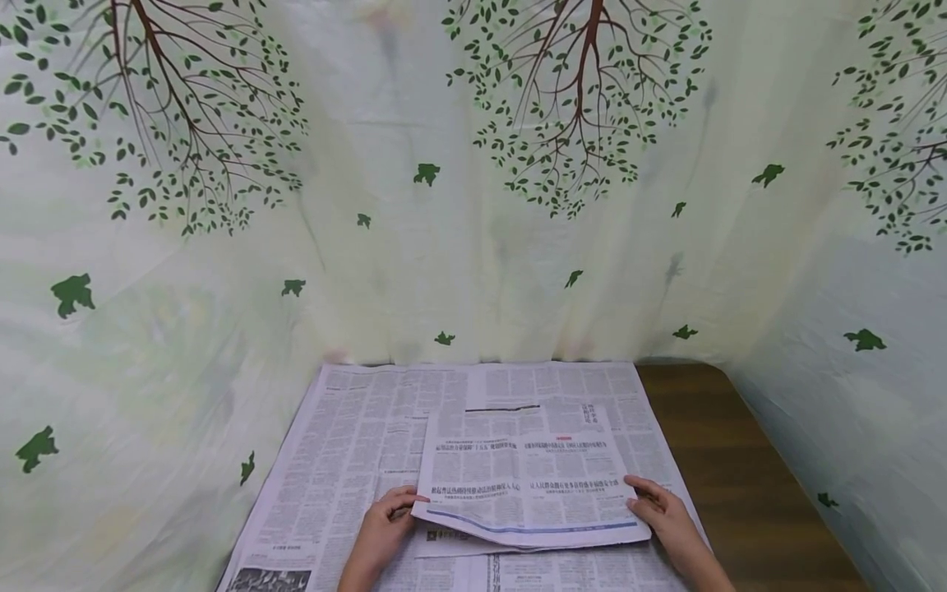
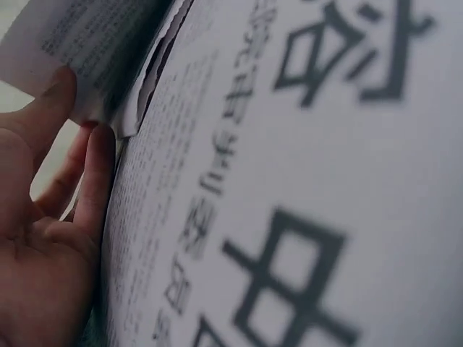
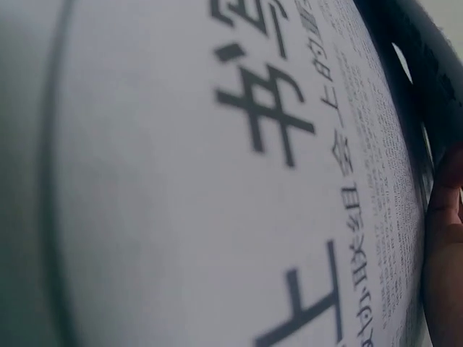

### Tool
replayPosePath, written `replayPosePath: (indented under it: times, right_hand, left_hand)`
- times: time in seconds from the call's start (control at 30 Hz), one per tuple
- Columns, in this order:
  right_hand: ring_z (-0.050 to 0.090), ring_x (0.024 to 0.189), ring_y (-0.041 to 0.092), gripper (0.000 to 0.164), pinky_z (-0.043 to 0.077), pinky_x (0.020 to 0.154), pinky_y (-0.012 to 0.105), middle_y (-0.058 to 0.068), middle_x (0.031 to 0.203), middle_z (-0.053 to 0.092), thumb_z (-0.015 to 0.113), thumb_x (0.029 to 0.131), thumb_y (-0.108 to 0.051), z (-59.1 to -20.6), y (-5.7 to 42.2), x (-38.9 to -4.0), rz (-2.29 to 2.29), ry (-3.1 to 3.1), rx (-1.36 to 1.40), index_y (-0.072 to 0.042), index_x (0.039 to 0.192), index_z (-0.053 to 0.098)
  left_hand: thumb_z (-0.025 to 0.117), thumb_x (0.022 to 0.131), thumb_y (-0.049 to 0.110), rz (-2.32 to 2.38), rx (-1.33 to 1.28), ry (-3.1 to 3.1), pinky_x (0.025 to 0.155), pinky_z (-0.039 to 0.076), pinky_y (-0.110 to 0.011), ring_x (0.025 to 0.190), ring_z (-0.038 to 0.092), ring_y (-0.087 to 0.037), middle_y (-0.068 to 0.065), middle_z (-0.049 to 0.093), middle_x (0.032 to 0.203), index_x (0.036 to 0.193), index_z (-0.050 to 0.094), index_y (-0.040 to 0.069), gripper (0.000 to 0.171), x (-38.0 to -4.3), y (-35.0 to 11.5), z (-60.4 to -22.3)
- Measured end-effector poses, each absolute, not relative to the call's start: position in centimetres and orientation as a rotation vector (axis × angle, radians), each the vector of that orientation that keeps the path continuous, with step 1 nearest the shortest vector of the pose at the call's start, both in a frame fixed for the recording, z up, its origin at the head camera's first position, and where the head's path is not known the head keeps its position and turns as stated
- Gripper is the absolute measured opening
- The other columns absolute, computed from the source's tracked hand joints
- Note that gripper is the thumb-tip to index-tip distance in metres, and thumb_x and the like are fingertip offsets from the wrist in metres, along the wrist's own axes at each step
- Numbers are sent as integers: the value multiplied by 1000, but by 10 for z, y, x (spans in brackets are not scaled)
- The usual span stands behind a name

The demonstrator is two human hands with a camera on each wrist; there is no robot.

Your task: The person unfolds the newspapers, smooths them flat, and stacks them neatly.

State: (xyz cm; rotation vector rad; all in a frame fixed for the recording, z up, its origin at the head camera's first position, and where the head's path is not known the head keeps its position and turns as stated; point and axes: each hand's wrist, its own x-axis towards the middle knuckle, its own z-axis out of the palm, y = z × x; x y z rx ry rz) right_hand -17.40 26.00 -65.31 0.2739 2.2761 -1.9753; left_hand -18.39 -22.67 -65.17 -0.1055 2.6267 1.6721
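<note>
A folded newspaper (image 1: 518, 477), with a blue line along its near edge, lies over larger spread newspaper sheets (image 1: 355, 436). My left hand (image 1: 385, 526) pinches its near left corner; in the left wrist view the thumb (image 2: 54, 97) presses on the page with fingers behind it. At the near right edge, my right hand (image 1: 669, 522) holds the paper between thumb and fingers. The near edge is lifted slightly, and part of another printed layer shows beneath it. Only a little of the right hand (image 3: 445, 253) appears in the right wrist view.
A dark brown wooden tabletop (image 1: 747, 477) shows to the right of the sheets. Pale curtains (image 1: 518, 271) printed with trees and green leaves hang behind and on both sides. A dark printed photo (image 1: 270, 580) lies at the near left of the spread sheets.
</note>
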Motion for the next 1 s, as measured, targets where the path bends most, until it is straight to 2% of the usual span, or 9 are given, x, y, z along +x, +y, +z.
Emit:
replayPosePath:
  times: [0.1,0.17,0.23,0.3,0.47,0.63,0.8,0.9,1.0]
  right_hand:
    - [60,106,-7,51,52,87,16,23,150,51,67,100,-16,-652,260,-174,-1973,2290,249,4,145,53]
    - [61,105,-5,50,53,85,18,22,149,53,65,101,-13,-652,260,-174,-1987,2280,242,5,145,52]
    - [62,104,-2,49,54,84,19,21,148,53,64,101,-10,-653,261,-173,-1994,2274,235,7,145,51]
    - [63,103,0,47,54,83,18,19,145,57,64,101,-7,-654,260,-173,-2012,2282,237,8,144,52]
    - [63,102,-4,45,53,82,15,0,134,67,65,99,-4,-656,259,-171,-2083,2323,216,10,140,55]
    - [61,91,-3,42,53,74,18,-12,120,67,61,101,-2,-660,260,-169,-2156,2324,117,12,140,54]
    - [61,84,2,41,53,70,21,-10,119,65,57,103,-4,-662,263,-168,-2156,2294,17,9,141,52]
    - [60,74,8,40,54,66,25,-3,104,66,57,103,-5,-661,264,-167,-2126,2278,-29,7,141,53]
    - [60,71,11,40,54,66,27,0,94,64,59,102,-3,-661,264,-167,-2086,2305,-67,6,140,53]
  left_hand:
    - [78,89,16,1707,-137,2658,98,52,-26,134,55,-28,-2,62,140,96,82,19,8,-185,-226,-653]
    - [79,87,12,1763,-123,2662,96,51,-21,134,55,-27,-3,61,142,94,81,19,10,-185,-226,-654]
    - [79,85,8,1807,-83,2685,95,49,-15,132,57,-25,-4,64,140,93,80,18,13,-183,-226,-655]
    - [79,84,7,1865,-48,2671,94,47,-11,127,61,-17,-5,68,134,95,79,16,14,-181,-226,-656]
    - [75,91,11,1977,-56,2547,85,54,-15,104,67,1,-10,74,119,105,77,8,14,-179,-227,-655]
    - [74,94,26,1924,-219,2487,83,55,-18,97,69,-1,-8,75,113,107,76,5,25,-182,-229,-654]
    - [74,92,41,1860,-333,2448,84,55,-19,99,70,-7,-5,75,111,106,76,6,37,-184,-231,-655]
    - [74,92,43,1847,-352,2452,83,56,-20,98,70,-8,-4,76,109,105,75,7,38,-184,-230,-654]
    - [74,93,40,1860,-364,2441,81,56,-20,95,69,-9,-4,75,107,103,73,5,36,-185,-229,-654]
